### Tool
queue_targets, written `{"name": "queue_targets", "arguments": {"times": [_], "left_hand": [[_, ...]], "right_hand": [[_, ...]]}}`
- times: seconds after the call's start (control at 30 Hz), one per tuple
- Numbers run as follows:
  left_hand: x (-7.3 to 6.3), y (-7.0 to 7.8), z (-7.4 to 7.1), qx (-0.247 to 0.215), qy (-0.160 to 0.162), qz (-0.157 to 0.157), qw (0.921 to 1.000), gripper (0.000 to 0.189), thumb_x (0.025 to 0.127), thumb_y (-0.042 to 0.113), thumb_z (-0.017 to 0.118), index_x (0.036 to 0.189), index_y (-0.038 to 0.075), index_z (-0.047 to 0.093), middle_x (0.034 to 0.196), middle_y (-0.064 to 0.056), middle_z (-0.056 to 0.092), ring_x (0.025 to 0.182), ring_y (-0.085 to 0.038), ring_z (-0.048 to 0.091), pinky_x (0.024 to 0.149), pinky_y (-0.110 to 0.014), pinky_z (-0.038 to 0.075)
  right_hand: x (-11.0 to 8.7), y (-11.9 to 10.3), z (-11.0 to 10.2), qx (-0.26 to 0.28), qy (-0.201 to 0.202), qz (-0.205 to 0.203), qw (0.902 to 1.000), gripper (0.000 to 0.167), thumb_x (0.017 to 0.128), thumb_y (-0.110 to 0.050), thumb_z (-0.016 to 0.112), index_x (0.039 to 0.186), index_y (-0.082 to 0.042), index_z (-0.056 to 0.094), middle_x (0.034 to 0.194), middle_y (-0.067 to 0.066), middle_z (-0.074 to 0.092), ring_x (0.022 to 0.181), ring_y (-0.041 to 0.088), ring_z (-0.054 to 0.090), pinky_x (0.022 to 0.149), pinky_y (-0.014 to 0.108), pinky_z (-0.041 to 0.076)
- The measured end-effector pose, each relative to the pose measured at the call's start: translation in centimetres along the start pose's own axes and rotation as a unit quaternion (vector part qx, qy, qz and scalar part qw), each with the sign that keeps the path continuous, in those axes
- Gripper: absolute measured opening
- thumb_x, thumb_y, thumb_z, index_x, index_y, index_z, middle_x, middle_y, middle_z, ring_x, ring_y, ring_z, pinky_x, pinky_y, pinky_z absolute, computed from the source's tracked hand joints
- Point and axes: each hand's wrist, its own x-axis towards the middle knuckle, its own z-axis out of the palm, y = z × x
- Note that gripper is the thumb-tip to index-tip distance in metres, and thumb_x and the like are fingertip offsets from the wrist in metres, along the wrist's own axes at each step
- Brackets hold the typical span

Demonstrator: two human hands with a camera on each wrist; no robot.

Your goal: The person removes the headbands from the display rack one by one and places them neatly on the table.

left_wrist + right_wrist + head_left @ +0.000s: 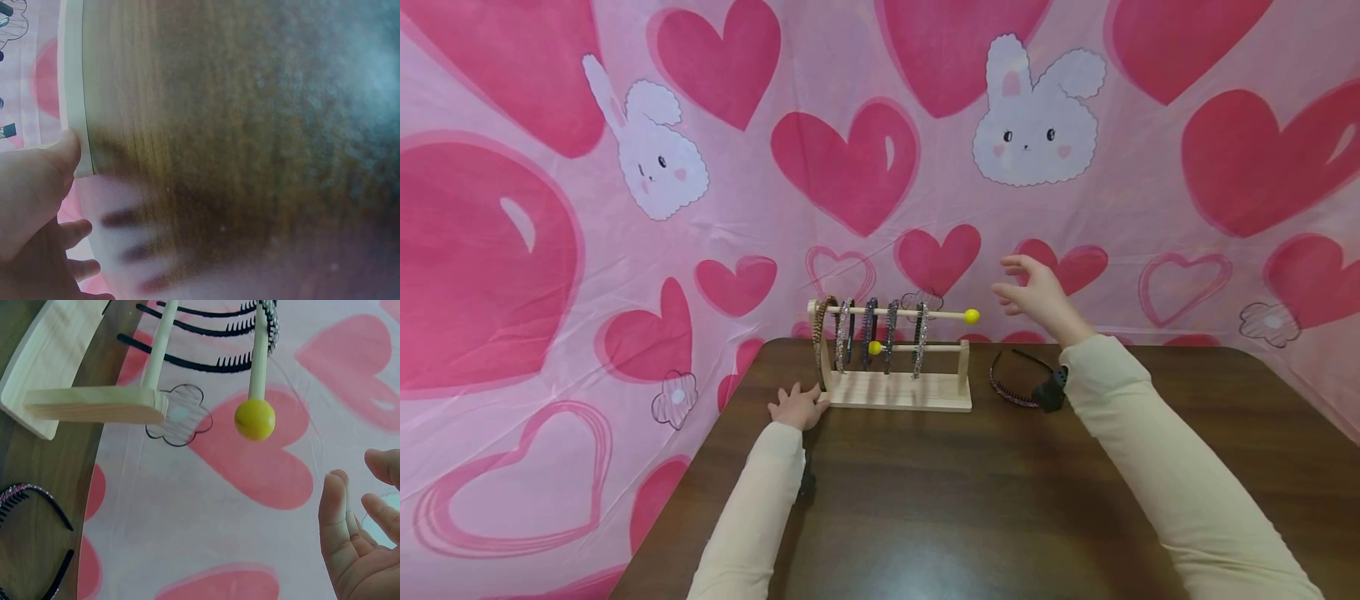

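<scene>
A wooden headband stand (pixel 898 400) sits on the table with several jewelled headbands hanging from its upper rod; the leftmost headband (pixel 818 342) is golden brown, and a silvery one (pixel 922 342) hangs furthest right. My left hand (pixel 799 407) rests at the base's left end, fingers spread, its thumb (pixel 70 150) against the edge. Raised in the air, my right hand (pixel 1037 293) holds nothing, its fingers loosely bent, right of the yellow ball (pixel 972 317) on the upper rod's tip. Below my right forearm lies a pink-studded black headband (pixel 1011 395), partly hidden by the wrist camera.
A second yellow ball (pixel 875 347) caps the left end of the lower rod, which an upright post (pixel 963 367) carries at the right. The dark wooden table (pixel 925 500) backs onto a pink cloth (pixel 842 75) printed with hearts and rabbits.
</scene>
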Motion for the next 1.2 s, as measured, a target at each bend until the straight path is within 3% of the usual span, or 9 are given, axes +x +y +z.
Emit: {"name": "queue_targets", "arguments": {"times": [0.67,1.0,1.2], "left_hand": [[-0.2,0.0,-0.2,0.000,-0.003,0.003,1.0000,0.053,0.097,0.037,0.044,0.143,0.014,0.034,0.146,-0.025,0.020,0.131,-0.050,0.009,0.099,-0.065,0.010],[-0.3,0.0,-0.2,0.000,-0.002,0.004,1.0000,0.053,0.097,0.037,0.044,0.143,0.013,0.034,0.146,-0.026,0.021,0.131,-0.051,0.009,0.098,-0.065,0.010],[-0.1,-0.1,-0.1,-0.002,-0.003,0.002,1.0000,0.054,0.097,0.037,0.044,0.144,0.013,0.033,0.146,-0.026,0.021,0.131,-0.050,0.009,0.098,-0.065,0.010]], "right_hand": [[0.7,-1.4,2.8,-0.008,-0.045,-0.018,0.9988,0.056,0.089,-0.011,0.061,0.138,-0.001,0.036,0.134,0.022,0.038,0.094,0.038,0.058,0.071,0.040,0.052],[0.8,-1.8,4.2,-0.018,-0.064,-0.031,0.9973,0.054,0.088,-0.009,0.061,0.136,-0.002,0.038,0.131,0.023,0.040,0.090,0.037,0.060,0.064,0.035,0.053],[0.6,-1.9,5.1,-0.014,-0.077,-0.036,0.9963,0.055,0.088,-0.006,0.061,0.137,-0.001,0.037,0.130,0.023,0.041,0.087,0.037,0.061,0.066,0.039,0.053]]}}
